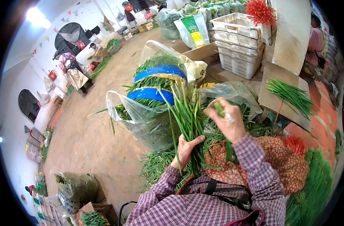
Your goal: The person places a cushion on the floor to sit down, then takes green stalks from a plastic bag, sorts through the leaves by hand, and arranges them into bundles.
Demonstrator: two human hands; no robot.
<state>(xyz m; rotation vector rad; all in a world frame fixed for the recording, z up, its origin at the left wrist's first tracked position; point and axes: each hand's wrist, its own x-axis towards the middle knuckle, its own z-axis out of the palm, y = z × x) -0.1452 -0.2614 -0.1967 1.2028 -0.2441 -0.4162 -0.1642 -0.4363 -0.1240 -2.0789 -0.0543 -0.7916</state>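
Observation:
My left hand is wrapped round the lower part of an upright bunch of green stalks, whose pale ends point up. To the right of those ends, my right hand is raised with its fingers closed on a few short green stalk pieces. Behind the bunch stands a clear plastic bag packed with greens and crossed by blue bands. Loose greens lie below my left hand. A patterned cloth covers my lap.
White stacked crates stand at the back right. A tied green bundle lies on a cardboard sheet, with red ties hanging above. Many greens are at my right. A person stands at the left; others are farther off.

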